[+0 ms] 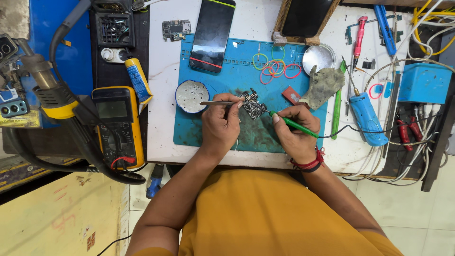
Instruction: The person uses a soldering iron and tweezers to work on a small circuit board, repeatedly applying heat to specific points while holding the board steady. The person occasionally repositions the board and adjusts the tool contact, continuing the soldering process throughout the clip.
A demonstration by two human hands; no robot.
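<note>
A small dark circuit board (252, 103) lies on the blue work mat (222, 78). My left hand (220, 127) grips metal tweezers (219, 102) whose tips reach the board from the left. My right hand (295, 133) holds a green-handled soldering iron (295, 125) like a pen, its tip touching the board's right side. A black cord runs from the iron to the right.
A round white dish (191, 96) sits left of the board. A phone (213, 34), coloured rubber bands (276, 68), a grey rag (324, 86), a metal lid (317, 57) and a blue tool (368, 118) lie around. A yellow multimeter (118, 125) and hot-air gun (47, 85) are at left.
</note>
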